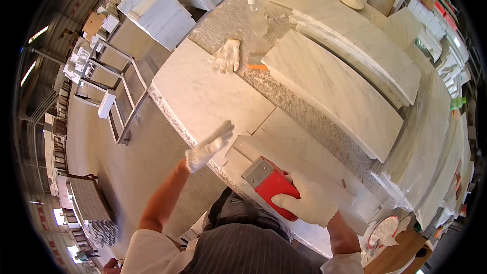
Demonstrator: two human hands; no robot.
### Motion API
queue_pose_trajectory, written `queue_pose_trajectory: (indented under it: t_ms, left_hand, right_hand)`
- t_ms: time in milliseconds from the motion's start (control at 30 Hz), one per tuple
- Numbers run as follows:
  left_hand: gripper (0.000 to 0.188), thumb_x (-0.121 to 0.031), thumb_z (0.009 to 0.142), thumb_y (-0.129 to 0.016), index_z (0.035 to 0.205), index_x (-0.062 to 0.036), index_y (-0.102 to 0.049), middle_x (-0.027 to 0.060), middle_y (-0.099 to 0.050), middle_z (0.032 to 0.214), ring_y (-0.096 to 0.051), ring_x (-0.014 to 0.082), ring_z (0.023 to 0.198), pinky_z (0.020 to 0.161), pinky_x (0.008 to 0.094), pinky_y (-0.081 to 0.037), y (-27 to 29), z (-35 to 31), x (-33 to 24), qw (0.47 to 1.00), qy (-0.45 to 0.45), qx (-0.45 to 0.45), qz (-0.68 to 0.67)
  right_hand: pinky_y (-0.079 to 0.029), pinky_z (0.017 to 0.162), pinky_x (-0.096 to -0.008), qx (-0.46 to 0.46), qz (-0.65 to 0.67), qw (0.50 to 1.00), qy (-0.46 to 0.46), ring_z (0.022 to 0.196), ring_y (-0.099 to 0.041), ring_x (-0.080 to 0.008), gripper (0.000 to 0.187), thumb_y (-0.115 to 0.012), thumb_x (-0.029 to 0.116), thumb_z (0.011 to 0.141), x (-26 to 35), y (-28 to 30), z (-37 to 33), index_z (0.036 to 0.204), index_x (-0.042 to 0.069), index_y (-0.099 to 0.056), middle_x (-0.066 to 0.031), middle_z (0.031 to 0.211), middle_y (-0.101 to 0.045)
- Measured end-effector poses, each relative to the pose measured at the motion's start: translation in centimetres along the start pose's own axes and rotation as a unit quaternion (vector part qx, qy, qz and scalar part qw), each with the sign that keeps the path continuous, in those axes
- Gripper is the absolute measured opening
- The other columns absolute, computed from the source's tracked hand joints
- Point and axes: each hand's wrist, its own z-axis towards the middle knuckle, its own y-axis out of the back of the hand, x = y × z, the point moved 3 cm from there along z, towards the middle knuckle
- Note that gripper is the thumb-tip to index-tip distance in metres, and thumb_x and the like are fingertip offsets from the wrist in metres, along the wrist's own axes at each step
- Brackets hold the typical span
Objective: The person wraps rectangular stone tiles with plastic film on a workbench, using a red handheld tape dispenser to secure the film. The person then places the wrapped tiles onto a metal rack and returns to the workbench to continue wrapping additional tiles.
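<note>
On near side of bench point(218, 23), red tool point(277, 189) gripped in right hand point(308, 202), fingers wrapped over its body; whether marble strip point(271, 147) beneath is touched cannot be told. Left hand point(210, 148) held flat, nothing grasped, near rough left edge of slab point(213, 94). Strip could be chipped or scratched if tool's metal end were tipped down; left glove could be snagged if brushed along rough edge.
</note>
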Motion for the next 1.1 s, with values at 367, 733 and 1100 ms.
queue_pose_trajectory:
  t_ms: [367,733,1100]
  left_hand:
    - [0.073,-0.032,0.08,-0.068,0.139,0.0031,-0.041,0.0208,-0.059,0.122,-0.057,0.0336,0.117,0.111,0.0478,-0.038,-6.9,3.9,-4.3,0.65,-0.285,0.11,0.696]
    - [0.078,-0.034,0.075,-0.073,0.135,0.0062,-0.041,0.0209,-0.056,0.121,-0.053,0.0365,0.116,0.111,0.0513,-0.035,-10.2,3.7,-5.0,0.641,-0.26,0.141,0.709]
    - [0.087,-0.06,0.077,-0.068,0.139,-0.0027,-0.045,0.0159,-0.055,0.123,-0.052,0.0309,0.116,0.111,0.0476,-0.034,-28.6,3.8,-4.1,0.662,-0.319,0.307,0.604]
  right_hand:
    - [-0.05,0.085,-0.0373,0.039,-0.064,0.997,-0.004,0.096,-0.066,-0.0288,0.057,-0.067,0.046,0.084,1.1,1.0,0.1,0.112,-0.004,-0.061,-0.0217,0.102,-0.068]
    - [-0.05,0.08,-0.0432,0.048,-0.224,0.972,-0.046,0.089,-0.065,-0.035,0.061,-0.06,0.059,0.086,-3.6,5.2,-9.3,0.108,0.001,-0.064,-0.0202,0.097,-0.065]
    - [-0.053,0.069,-0.0374,-0.013,-0.16,0.955,-0.251,0.074,-0.07,-0.0302,0.055,-0.068,0.053,0.081,-9.9,8.8,-23.4,0.113,0.008,-0.062,-0.0132,0.087,-0.071]
